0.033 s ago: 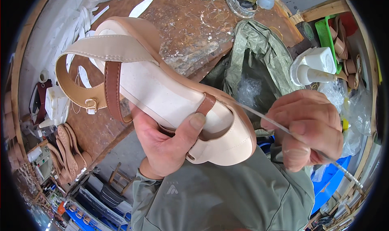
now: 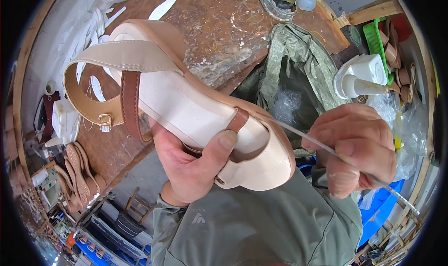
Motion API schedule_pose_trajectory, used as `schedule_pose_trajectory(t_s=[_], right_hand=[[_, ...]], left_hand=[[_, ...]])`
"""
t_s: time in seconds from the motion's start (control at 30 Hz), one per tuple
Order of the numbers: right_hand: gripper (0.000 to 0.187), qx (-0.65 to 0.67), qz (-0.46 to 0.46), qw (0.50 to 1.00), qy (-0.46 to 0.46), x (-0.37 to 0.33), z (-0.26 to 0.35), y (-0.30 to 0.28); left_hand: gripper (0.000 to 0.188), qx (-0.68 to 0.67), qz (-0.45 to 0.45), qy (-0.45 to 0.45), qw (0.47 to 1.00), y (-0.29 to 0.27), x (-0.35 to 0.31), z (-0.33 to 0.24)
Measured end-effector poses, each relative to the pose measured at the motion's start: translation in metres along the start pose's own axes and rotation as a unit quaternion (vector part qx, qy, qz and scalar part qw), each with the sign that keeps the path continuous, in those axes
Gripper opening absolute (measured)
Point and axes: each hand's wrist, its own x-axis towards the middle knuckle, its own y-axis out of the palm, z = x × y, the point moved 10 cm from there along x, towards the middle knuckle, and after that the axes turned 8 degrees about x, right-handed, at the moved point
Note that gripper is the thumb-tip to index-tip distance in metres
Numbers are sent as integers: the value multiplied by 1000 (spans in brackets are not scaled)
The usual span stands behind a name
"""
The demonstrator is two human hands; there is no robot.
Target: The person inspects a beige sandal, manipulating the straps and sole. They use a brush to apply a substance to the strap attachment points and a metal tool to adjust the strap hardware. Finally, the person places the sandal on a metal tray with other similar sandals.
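The left hand (image 2: 189, 165) comes up from the lower edge in a grey-green sleeve (image 2: 242, 228), palm turned up, and is closed around a beige sandal (image 2: 186, 103) from beneath. Its thumb presses on the insole beside the brown strap (image 2: 238, 120) that crosses the front, while the fingers wrap under the sole. The sandal is held in the air above the near edge of the workbench (image 2: 219, 33), toe toward the person and heel pointing away, with its beige ankle strap (image 2: 123, 55) arching over the heel and a small metal buckle (image 2: 105, 121) hanging on the left.

The right hand (image 2: 354, 147) is curled into a fist, knuckles up, just to the right of the sandal's toe. It grips a thin metal rod (image 2: 298, 131), pinched between thumb and forefinger; the rod's tip meets the sandal's right edge near the brown strap, and its other end runs out past the hand toward the lower right.

Behind the hands, a crumpled green bag (image 2: 298, 56) lies open at the workbench's right edge with clear plastic (image 2: 285, 103) inside it. A white bottle (image 2: 361, 75) lies just to its right. At the far right corner a green basket (image 2: 375, 42) holds brown shoe parts (image 2: 392, 51). White strips (image 2: 100, 23) lie on the left side of the workbench.
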Motion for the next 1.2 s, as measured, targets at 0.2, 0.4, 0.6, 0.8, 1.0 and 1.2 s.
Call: schedule_pose_trajectory(t_s=[0.2, 0.4, 0.6, 0.8, 1.0, 1.2], right_hand=[[24, 23, 24, 999, 2, 3, 0, 3], [23, 13, -8, 1000, 25, -1, 0, 0], [22, -2, -2, 999, 34, 2, 5, -2], [21, -9, -5, 999, 37, 2, 6, 0], [21, 4, -4, 1000, 22, 6, 7, 0], [23, 34, -26, 999, -16, 1, 10, -5]], left_hand=[[66, 14, 11, 5, 1000, 5, -1, -4], [68, 23, 3, -19, 1000, 1, -1, -2], [73, 34, 18, 44, 998, 4, -3, -10], [74, 64, -4, 59, 996, 1, -7, -14], [72, 57, 12, 60, 997, 4, -7, -15], [68, 26, 14, -8, 1000, 4, -5, -9]])
